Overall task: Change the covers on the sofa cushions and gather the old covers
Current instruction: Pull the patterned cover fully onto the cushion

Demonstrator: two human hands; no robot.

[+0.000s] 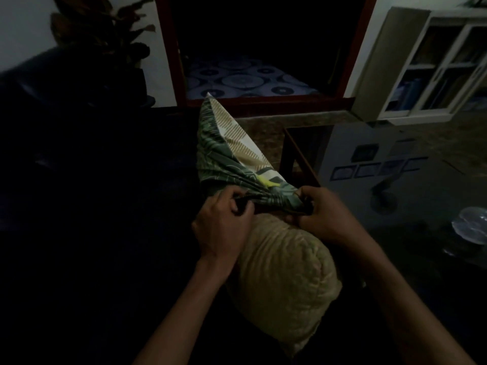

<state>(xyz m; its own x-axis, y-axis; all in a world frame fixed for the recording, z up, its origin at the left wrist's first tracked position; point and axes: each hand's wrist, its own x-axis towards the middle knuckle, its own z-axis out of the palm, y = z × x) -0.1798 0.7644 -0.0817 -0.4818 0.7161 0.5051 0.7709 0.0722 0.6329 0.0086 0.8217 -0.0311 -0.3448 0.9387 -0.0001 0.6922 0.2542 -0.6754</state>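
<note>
My left hand (224, 219) and right hand (320, 213) both grip one cover's (232, 156) bunched edge over one cushion (284, 280).

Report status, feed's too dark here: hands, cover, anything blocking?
Left hand and right hand grip bunched green leaf-print fabric cover. Quilted beige cushion mostly bare. No obstruction seen.

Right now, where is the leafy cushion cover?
In the head view the leafy cover is at the middle, bunched over the far end of the tan cushion, gripped by the left hand and right hand.
</note>
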